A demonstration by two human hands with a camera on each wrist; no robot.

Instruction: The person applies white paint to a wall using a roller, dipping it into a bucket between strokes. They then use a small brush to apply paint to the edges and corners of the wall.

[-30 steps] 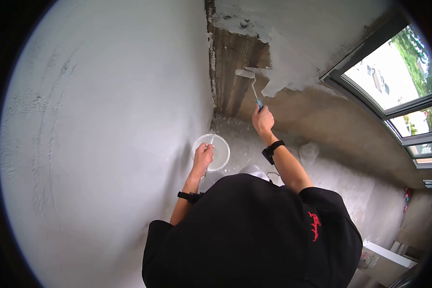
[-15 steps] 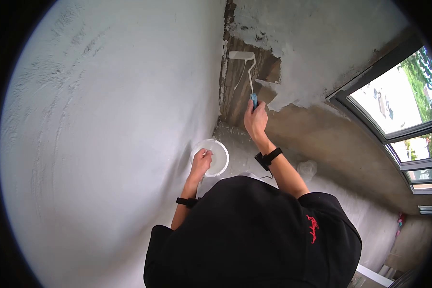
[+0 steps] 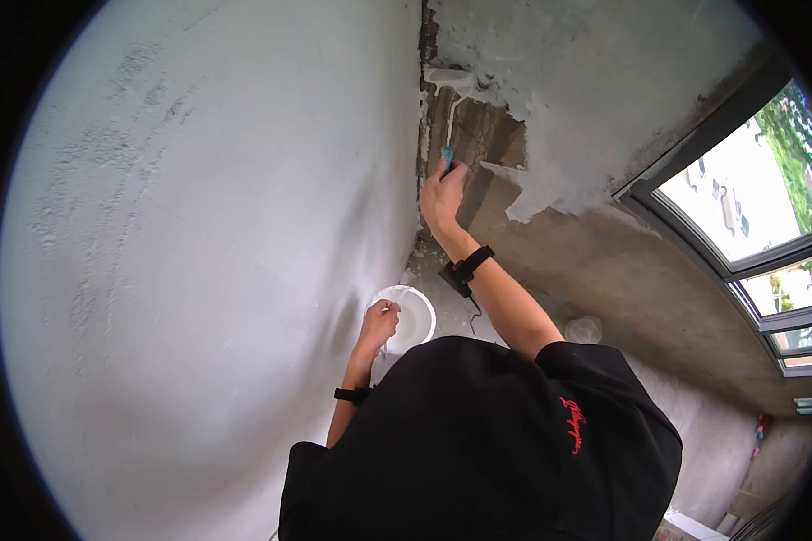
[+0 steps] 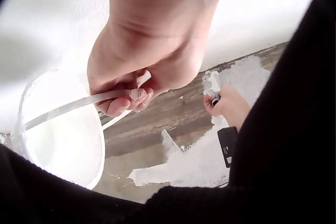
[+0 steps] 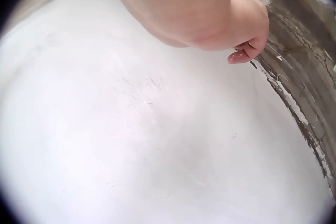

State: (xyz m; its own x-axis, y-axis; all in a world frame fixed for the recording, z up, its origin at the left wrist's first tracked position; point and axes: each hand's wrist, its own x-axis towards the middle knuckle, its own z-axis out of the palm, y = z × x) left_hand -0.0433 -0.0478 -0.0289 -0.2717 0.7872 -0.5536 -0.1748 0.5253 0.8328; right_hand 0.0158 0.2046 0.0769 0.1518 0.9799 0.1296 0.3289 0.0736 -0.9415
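Observation:
My right hand grips the blue handle of a small paint roller. Its pale, paint-wet roller head lies at the upper left of a bare brown patch, by the corner where two walls meet. In the right wrist view the curled fingers show, but the roller is hidden behind them. Lower down, my left hand holds a white bucket by its handle. The left wrist view shows the fingers curled round that white strap handle, above pale paint inside the bucket.
A smooth light-grey wall rises close on the left. To the right, a dark-framed window is set in the partly painted wall. A clear crumpled plastic bag lies on the floor, and white strips lie at the lower right.
My right hand has moved up and left with the roller, from the patch's lower edge to its upper left by the corner. My left hand keeps hold of the bucket handle.

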